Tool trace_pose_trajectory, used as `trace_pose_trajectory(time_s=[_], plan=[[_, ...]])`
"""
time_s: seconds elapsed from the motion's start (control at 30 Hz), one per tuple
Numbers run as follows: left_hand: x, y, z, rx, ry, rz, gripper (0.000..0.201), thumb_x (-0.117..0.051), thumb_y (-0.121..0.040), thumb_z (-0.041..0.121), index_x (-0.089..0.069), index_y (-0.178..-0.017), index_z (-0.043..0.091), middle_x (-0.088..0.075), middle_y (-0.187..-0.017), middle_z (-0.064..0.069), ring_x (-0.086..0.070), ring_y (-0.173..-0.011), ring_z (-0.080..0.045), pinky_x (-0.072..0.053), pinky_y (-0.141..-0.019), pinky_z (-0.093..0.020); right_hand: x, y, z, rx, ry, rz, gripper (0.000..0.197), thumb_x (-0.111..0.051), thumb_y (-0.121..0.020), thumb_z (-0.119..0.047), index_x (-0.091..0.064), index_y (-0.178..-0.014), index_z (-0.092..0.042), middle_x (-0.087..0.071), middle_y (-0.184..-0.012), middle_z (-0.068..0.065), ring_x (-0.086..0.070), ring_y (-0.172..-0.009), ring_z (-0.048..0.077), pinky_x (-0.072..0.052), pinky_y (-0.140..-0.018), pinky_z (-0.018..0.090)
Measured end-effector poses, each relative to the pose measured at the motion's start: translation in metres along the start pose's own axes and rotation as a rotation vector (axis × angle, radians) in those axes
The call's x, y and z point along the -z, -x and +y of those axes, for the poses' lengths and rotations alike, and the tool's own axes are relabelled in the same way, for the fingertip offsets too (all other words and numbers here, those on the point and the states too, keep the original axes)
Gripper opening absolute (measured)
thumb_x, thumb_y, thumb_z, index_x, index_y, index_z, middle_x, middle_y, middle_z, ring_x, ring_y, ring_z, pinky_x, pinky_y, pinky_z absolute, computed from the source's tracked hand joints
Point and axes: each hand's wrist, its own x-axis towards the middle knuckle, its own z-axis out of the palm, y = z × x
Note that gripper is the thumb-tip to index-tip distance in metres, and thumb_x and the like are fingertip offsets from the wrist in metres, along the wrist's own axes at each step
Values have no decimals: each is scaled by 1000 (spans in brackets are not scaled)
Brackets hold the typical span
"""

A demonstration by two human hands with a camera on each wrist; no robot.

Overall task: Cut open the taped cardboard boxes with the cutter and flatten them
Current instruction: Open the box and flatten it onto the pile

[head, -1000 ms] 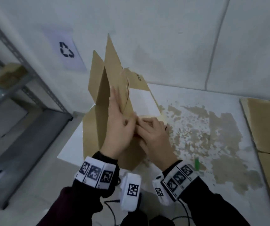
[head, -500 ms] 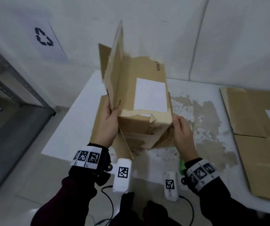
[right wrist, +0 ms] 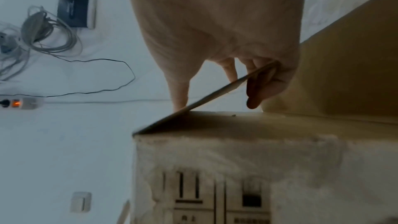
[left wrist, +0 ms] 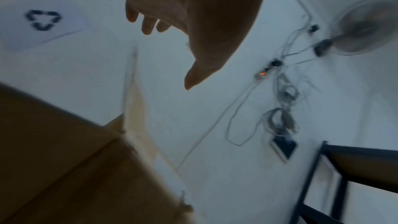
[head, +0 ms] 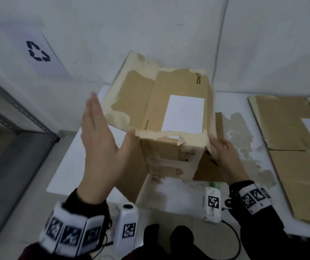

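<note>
Head view: "PICO" on cardboard box (head: 176,102)

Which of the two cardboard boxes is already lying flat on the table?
The flattened box at the right side of the table lies flat. The other box, between the left hand and right hand, is still standing up.

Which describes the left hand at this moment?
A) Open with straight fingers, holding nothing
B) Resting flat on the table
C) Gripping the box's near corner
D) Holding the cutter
A: the left hand is raised beside the cardboard box with fingers straight, and the left wrist view shows nothing in it; only the right hand holds a flap.
</note>
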Motion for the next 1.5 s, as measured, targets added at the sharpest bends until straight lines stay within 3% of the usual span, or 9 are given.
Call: trace_pose_trajectory(time_s=[0.13, 0.27, 0.5, 0.67, 0.8, 0.93, 1.07, 1.2, 1.5], plan=[[-4, 8, 49, -209, -21, -298, 66, -48, -90, 45, -30, -148, 19, -31, -152, -2, -22, -142, -15, -19, -117, -32, 26, 9, -18, 187, -97, 161, 52, -60, -90, -13, -38, -136, -14, -57, -121, 10, -60, -101, 19, -56, -76, 28], [-75, 13, 74, -307, -248, -501, 80, -45, -93, 54, -5, -153, 18, -5, -161, -4, 1, -148, -17, -5, -121, -40, 33, 25, -55, 369, -183, 173, 32, -53, -92, -9, -51, -122, -21, -64, -113, -2, -62, -108, 17, -52, -93, 36], [-144, -2, 50, -376, -337, -324, 53, -34, -93, 48, -57, -126, 12, -57, -131, -8, -50, -122, -28, -37, -93, -43, 4, 50, -97, 572, -139, -50, 35, -33, -99, -39, -54, -120, -21, -64, -115, -4, -61, -106, 11, -52, -89, 32], [-144, -18, 39, -381, -161, -263, 48, -26, -96, 35, -64, -110, 9, -60, -125, -8, -48, -120, -27, -32, -93, -44, -37, 11, -72, 309, 10, -153, 33, -32, -101, -17, -45, -132, -15, -52, -134, 6, -54, -116, 13, -44, -101, 33], [-137, -34, 25, -411, -175, -334, 54, -20, -97, 40, -57, -126, 15, -52, -136, -8, -42, -127, -26, -29, -97, -44, -68, -4, -52, 296, 169, -250, 31, -32, -101, -19, -36, -131, -13, -55, -117, -3, -57, -90, -14, -46, -81, 9], [-129, -48, 4, -422, -228, -400, 62, -11, -97, 51, -50, -136, 21, -48, -141, -6, -39, -130, -24, -27, -100, -43, -91, -19, -46, 331, 322, -160, 23, -37, -99, -13, -51, -118, -13, -57, -113, 3, -58, -93, -6, -44, -96, 37], [-120, -58, -13, -410, -210, -416, 72, 1, -95, 50, -55, -131, 21, -53, -136, -6, -44, -126, -23, -33, -98, -43, -109, -18, -45, 375, 253, 21, 31, -35, -100, -8, -47, -128, -8, -53, -108, -5, -55, -81, -17, -41, -69, 2], [-108, -68, -26, -423, -89, -412, 73, -1, -95, 50, -52, -134, 16, -41, -148, -4, -30, -138, -21, -19, -110, -43, -97, -8, -29, 417, 265, 230, 32, -45, -98, -18, -49, -128, -6, -55, -123, 12, -53, -112, 19, -42, -96, 27], [-119, -85, -45, -448, -102, -397, 49, -25, -102, 45, -40, -144, 25, -30, -155, 0, -19, -145, -16, -4, -116, -43, -76, 88, 22, 623, 342, 108, 30, -65, -87, -26, -45, -70, -12, -49, -72, 13, -47, -68, 21, -40, -59, 37]])
